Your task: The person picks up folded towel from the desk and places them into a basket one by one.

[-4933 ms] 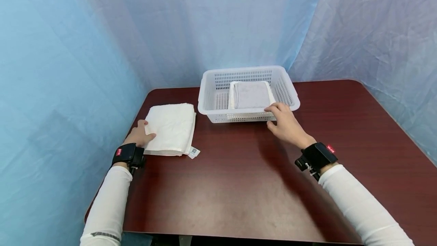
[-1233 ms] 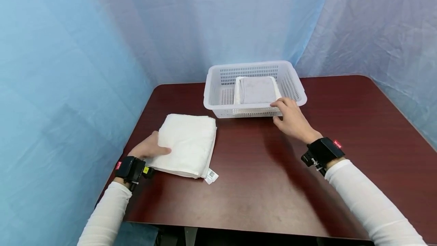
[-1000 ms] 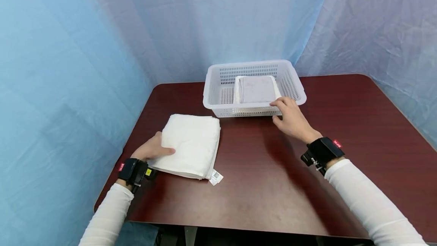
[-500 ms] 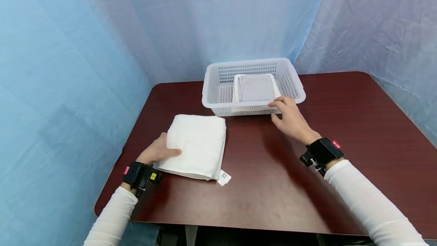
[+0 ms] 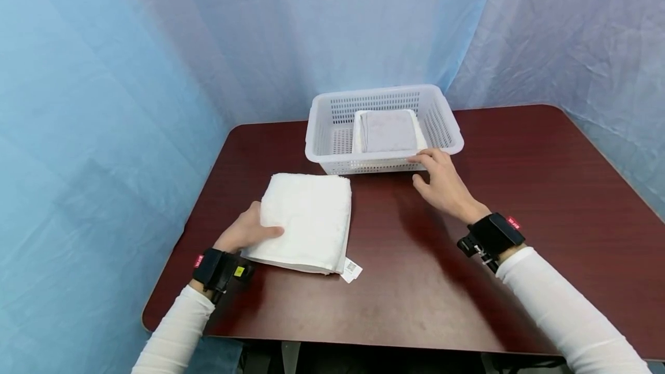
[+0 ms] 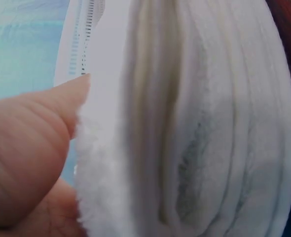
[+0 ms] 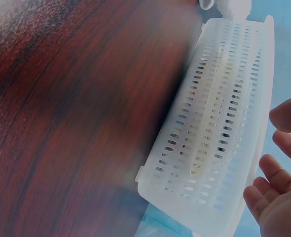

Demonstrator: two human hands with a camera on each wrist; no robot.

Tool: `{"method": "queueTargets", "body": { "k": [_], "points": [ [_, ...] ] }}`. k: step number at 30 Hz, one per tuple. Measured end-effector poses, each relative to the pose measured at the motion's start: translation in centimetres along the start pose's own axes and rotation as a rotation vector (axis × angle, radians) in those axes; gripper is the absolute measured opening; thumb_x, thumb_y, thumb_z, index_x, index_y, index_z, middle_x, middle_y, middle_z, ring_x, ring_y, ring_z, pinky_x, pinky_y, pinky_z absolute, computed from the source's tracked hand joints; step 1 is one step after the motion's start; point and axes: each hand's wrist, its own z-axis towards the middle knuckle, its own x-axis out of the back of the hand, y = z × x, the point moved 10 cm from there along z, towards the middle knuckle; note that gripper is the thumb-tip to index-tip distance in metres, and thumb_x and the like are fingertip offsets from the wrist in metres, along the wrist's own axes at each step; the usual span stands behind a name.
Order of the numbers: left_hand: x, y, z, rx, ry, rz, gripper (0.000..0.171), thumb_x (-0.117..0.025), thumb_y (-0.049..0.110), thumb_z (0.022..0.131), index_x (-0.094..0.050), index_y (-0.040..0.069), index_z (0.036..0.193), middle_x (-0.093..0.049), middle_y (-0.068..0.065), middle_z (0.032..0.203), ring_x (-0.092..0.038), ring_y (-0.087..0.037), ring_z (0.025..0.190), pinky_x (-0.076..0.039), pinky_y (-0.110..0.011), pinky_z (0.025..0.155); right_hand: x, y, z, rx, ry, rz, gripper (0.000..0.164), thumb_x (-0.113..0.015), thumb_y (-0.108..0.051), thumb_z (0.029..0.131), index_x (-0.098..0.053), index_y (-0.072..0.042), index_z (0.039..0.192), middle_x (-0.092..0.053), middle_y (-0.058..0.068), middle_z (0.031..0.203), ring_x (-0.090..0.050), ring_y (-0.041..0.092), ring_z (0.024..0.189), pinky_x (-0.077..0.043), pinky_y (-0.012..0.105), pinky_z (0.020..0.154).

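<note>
My left hand (image 5: 251,228) grips the left edge of a thick folded white towel (image 5: 309,218), thumb across its top and the other fingers hidden underneath. In the left wrist view, the towel's stacked layers (image 6: 234,123) fill most of the picture beside the thumb (image 6: 27,143). A white tag (image 5: 351,270) sticks out at its near right corner. My right hand (image 5: 441,186) is at the front rim of a white plastic basket (image 5: 358,158), fingers loosely bent and holding nothing. Inside the basket, a folded grey cloth (image 5: 388,130) lies on a folded white one (image 5: 357,138).
Both hands are over a dark red-brown wooden table (image 5: 415,305). The basket stands near its back edge, behind and right of the towel. Blue curtains (image 5: 260,33) hang along the back and sides.
My left hand has taken hold of the towel and carried it rightward from the table's left side, towards the front of the basket. My right hand stays by the basket rim.
</note>
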Motion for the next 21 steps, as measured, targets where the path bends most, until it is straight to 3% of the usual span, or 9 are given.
{"method": "queueTargets", "body": {
  "k": [21],
  "points": [
    [-0.7, 1.1, 0.0, 0.010, 0.012, 0.023, 0.090, -0.075, 0.034, 0.087, -0.022, -0.008, 0.146, -0.047, -0.029, 0.134, -0.053, -0.037, 0.111, -0.048, -0.051, 0.094, 0.0, 0.0, -0.2, -0.015, -0.013, 0.000, 0.034, -0.057, 0.003, 0.092, -0.060, 0.004, 0.126, -0.049, 0.024, 0.128, -0.038, 0.043, 0.126, -0.030, 0.055, 0.104]
  ]
}}
